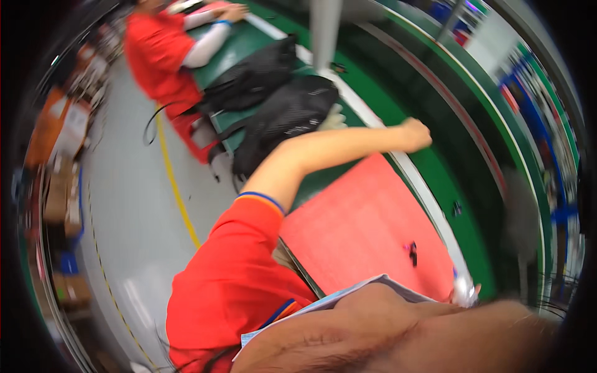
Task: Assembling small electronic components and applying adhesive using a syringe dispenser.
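My left arm reaches across a red mat. At its end my left hand is closed over the green conveyor belt, just past the pale rail. Whatever its fingers hold, if anything, cannot be made out. Low at the right, my right hand shows only in part. It is closed around a small whitish, shiny object whose kind is blurred. On the mat lies a small black part. Another small dark part sits on the belt.
Two black mesh bags lie on the green bench beyond my left arm. Farther off, a co-worker in a red shirt is at the same bench. A pale post rises by the rail. Boxes line the left side.
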The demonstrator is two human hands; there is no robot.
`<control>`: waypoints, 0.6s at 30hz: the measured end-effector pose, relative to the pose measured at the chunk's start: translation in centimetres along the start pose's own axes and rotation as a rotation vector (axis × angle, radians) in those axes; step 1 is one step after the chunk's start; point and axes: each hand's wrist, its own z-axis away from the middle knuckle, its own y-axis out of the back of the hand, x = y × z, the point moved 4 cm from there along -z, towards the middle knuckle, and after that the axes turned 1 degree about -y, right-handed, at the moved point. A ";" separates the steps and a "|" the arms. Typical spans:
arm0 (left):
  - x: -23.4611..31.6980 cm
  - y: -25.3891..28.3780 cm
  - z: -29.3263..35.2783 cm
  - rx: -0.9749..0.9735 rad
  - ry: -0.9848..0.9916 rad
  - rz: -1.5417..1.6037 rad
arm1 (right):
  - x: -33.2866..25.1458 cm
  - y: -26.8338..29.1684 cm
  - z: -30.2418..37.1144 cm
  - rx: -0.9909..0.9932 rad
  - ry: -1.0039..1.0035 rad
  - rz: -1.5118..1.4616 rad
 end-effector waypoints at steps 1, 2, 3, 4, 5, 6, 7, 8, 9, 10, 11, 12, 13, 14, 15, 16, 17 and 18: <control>0.0 -0.8 -0.4 -0.007 0.005 -0.025 | 0.1 -0.4 0.4 0.109 -0.040 0.142; -0.7 -1.5 -0.5 -0.015 0.026 -0.038 | 0.8 -1.2 -0.2 0.058 -0.070 0.125; -0.8 -1.8 -0.8 -0.024 0.016 -0.043 | 1.3 -2.3 -0.1 0.071 -0.121 0.066; -1.0 -1.4 -0.6 -0.024 0.036 -0.053 | 1.7 -3.1 0.1 0.091 -0.168 0.012; -1.2 -0.9 -0.4 -0.070 0.073 -0.025 | 2.1 -3.4 -0.1 0.117 -0.213 -0.042; -1.5 -0.4 -0.3 -0.114 0.107 0.001 | 2.4 -3.4 -0.3 0.107 -0.217 -0.047; -1.8 -0.2 -0.1 -0.160 0.137 0.029 | 2.4 -3.6 -0.4 0.094 -0.214 -0.046; -2.1 -0.1 -0.1 -0.161 0.140 0.023 | 2.4 -3.7 -0.4 0.085 -0.210 -0.044; -2.4 0.1 0.0 -0.115 0.167 0.059 | 2.3 -3.9 -0.5 0.078 -0.205 -0.042; -2.6 0.4 0.1 -0.069 0.193 0.096 | 2.3 -4.0 -0.5 0.071 -0.201 -0.040; -2.8 0.6 0.0 -0.022 0.215 0.132 | 2.2 -4.1 -0.5 0.066 -0.193 -0.037; -2.8 0.7 0.1 -0.022 0.213 0.129 | 2.2 -4.1 -0.4 0.061 -0.186 -0.033; -2.7 1.1 0.3 0.080 0.180 0.168 | 2.2 -4.2 -0.4 0.055 -0.180 -0.027; -2.5 1.6 0.7 0.184 0.147 0.207 | 2.3 -4.2 -0.4 0.048 -0.174 -0.021; -2.3 2.1 1.3 0.288 0.114 0.247 | 2.3 -4.3 -0.3 0.040 -0.168 -0.014; -1.7 2.4 1.5 0.287 0.105 0.251 | 2.2 -4.2 -0.2 0.043 -0.157 -0.005; -0.7 2.9 1.8 0.324 0.070 0.377 | 2.2 -4.1 0.0 0.046 -0.147 0.005; 0.4 3.7 2.6 0.362 0.040 0.500 | 2.2 -4.1 0.1 0.043 -0.139 0.014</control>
